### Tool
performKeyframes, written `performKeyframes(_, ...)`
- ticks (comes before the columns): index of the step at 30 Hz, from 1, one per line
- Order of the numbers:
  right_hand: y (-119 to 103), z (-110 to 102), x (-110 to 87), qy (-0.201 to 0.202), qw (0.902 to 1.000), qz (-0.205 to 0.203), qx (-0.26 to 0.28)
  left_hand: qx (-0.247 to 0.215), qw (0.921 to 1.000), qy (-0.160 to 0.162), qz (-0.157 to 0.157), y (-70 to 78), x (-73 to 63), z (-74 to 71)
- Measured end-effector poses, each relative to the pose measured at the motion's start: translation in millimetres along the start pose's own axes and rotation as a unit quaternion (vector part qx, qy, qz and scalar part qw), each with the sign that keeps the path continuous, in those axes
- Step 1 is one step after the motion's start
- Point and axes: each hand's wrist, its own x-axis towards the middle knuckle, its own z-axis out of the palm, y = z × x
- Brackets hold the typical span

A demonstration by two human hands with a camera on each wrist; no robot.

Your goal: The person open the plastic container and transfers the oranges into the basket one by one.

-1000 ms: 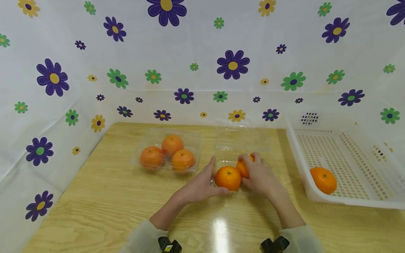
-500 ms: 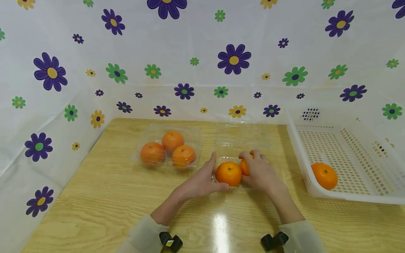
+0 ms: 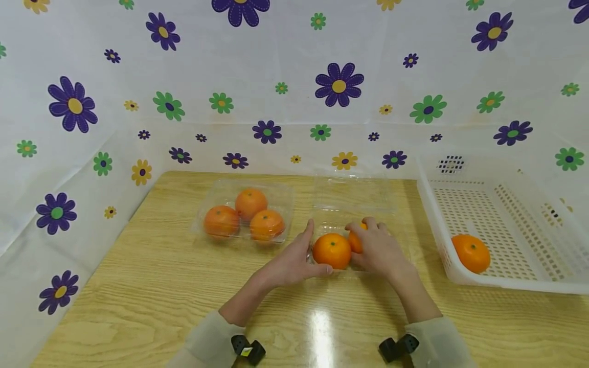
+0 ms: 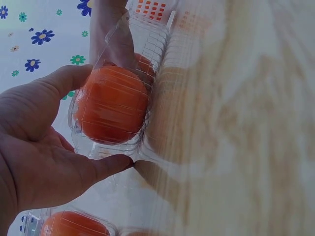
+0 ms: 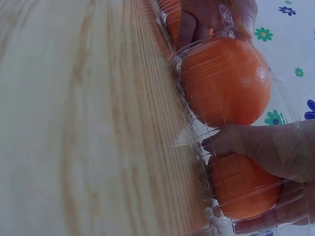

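In the head view, a clear plastic clamshell box [image 3: 352, 217] lies on the table with its lid folded back. Two oranges are inside its base. My left hand [image 3: 294, 260] holds the box's left end, thumb along the front rim and fingers at the side; the left wrist view shows the thumb [image 4: 74, 76] at the rim. Beside it sits the left orange [image 3: 332, 251], untouched by the right hand. My right hand [image 3: 379, 250] grips the second orange [image 5: 246, 189] from above, fingers curled round it inside the box and covering most of it in the head view.
To the left, a closed clear box [image 3: 244, 184] holds three oranges [image 3: 250, 203]. A white perforated basket [image 3: 506, 286] stands at the right with one orange [image 3: 471, 253] in its near left corner. Behind the wooden table [image 3: 152, 296] hangs a flowered sheet [image 3: 276, 56].
The head view has tilted down slightly, so the scene sits a little higher. Both hands keep their holds, with hardly any movement relative to the box and oranges.
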Motion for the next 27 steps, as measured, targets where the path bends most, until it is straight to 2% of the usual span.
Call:
performKeyframes(14, 5.1, -7.7, -1.6, -0.01, 0.9998, -0.015, -0.005, 0.003, 1.0, 0.001, 0.0, 0.5, 0.1, 0.2)
performKeyframes(22, 8.3, -17.1, -2.1, 0.019, 0.9985, -0.008, 0.051, 0.01, 0.9999, 0.002, -0.001, -0.9, -0.2, 0.1)
performKeyframes(27, 10.5, -23.1, -2.1, 0.056, 0.9949, -0.025, 0.08, 0.016, 0.9999, 0.003, 0.001, -1.1, 0.0, -0.1)
